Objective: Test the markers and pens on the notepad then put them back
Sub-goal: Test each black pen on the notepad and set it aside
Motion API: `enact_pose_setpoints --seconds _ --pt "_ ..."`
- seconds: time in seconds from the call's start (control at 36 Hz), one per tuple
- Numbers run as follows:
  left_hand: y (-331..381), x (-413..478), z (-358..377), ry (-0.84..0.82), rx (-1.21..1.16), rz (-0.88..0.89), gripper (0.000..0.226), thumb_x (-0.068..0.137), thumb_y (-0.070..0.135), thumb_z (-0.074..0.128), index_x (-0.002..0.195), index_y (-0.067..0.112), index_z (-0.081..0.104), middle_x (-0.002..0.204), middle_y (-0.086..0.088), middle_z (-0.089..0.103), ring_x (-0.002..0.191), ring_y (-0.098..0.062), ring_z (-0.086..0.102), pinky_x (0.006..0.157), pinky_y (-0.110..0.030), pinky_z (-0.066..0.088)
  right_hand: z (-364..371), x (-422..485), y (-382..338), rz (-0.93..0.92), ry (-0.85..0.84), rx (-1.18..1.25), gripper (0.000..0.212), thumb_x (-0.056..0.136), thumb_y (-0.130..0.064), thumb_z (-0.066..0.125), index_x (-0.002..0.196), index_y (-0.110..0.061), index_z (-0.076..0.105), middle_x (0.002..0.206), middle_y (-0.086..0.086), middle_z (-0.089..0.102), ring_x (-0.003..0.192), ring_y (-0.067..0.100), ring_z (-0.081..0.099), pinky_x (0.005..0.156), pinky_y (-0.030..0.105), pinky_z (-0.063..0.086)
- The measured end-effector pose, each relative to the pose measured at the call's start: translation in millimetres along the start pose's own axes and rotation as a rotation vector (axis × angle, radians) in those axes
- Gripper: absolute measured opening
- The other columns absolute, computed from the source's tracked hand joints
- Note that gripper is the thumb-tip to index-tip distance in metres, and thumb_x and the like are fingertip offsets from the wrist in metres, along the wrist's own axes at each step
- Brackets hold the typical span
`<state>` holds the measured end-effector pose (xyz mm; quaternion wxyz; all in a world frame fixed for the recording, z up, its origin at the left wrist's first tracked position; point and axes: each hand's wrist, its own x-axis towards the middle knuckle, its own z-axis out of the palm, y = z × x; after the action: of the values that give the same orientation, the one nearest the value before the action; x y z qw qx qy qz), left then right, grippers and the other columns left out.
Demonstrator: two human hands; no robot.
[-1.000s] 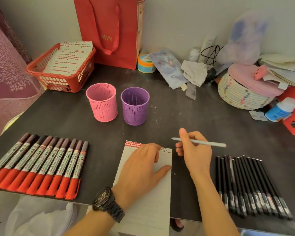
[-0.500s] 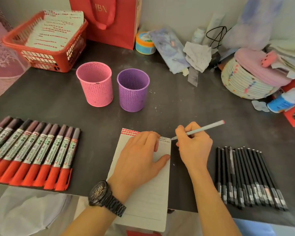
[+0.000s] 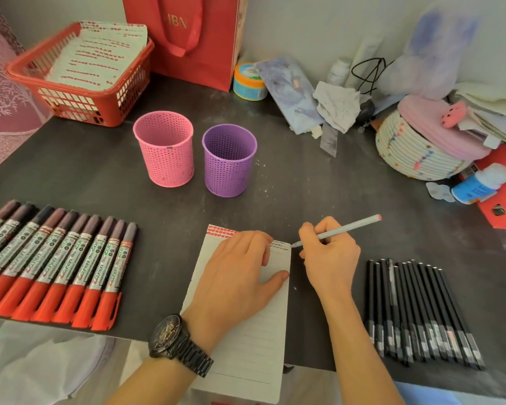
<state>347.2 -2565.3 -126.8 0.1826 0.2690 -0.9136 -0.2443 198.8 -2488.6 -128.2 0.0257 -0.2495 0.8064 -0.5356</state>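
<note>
Up at the top right corner of the notepad (image 3: pixel 246 346) we pinch a pale pen (image 3: pixel 348 228) in our right hand (image 3: pixel 329 255), fingers curled round its lower half. Its long axis lies on a slant: the tip points down and left at the paper's edge, the pinkish back end away to the right. Our left hand (image 3: pixel 240 270) lies flat on the page, fingers straight, thumb spread. Markers (image 3: pixel 56 258) lie in a row to our left and black pens (image 3: pixel 415 311) to our right.
</note>
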Motion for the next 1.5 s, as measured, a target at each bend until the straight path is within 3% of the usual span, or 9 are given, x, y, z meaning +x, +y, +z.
enact_pose_setpoints --seconds 0.42,0.75,0.92,1.5 --pt "-0.4 -0.2 3.0 0.023 0.021 -0.016 0.050 0.080 0.058 0.067 0.079 0.040 0.021 0.116 0.020 0.058 0.097 0.000 0.047 0.083 -0.017 0.032 -0.7 -0.4 -1.4 0.003 -0.002 -0.005 0.030 0.092 -0.017 0.067 0.066 -0.013 0.054 0.057 -0.003 0.065 0.050 0.004 0.065 0.050 0.009 0.047" --pt "-2.1 -0.7 4.4 0.007 0.022 -0.043 0.050 0.079 0.060 0.067 0.079 0.041 0.021 0.115 0.022 0.058 0.095 0.003 0.043 0.075 -0.005 0.025 -0.3 -0.6 -0.4 0.004 0.002 -0.016 0.030 0.092 -0.017 0.068 0.065 -0.014 0.055 0.056 -0.006 0.064 0.051 0.003 0.066 0.050 0.008 0.047" --pt "-1.8 0.5 5.5 -0.021 0.018 -0.066 0.042 0.079 0.063 0.066 0.083 0.047 0.028 0.115 0.023 0.057 0.093 0.002 0.043 0.075 -0.005 0.024 -0.7 -0.6 -2.3 0.006 -0.004 -0.018 0.029 0.092 -0.020 0.068 0.066 -0.014 0.056 0.056 -0.008 0.065 0.051 0.003 0.066 0.051 0.010 0.048" --pt "-1.6 -0.6 4.9 -0.046 0.012 -0.080 0.038 0.080 0.065 0.063 0.082 0.046 0.030 0.121 0.025 0.055 0.097 0.004 0.040 0.077 -0.007 0.025 -1.5 -1.7 -2.5 0.007 -0.022 -0.009 0.029 0.093 -0.020 0.068 0.067 -0.016 0.056 0.057 -0.009 0.065 0.052 0.002 0.065 0.054 0.008 0.048"
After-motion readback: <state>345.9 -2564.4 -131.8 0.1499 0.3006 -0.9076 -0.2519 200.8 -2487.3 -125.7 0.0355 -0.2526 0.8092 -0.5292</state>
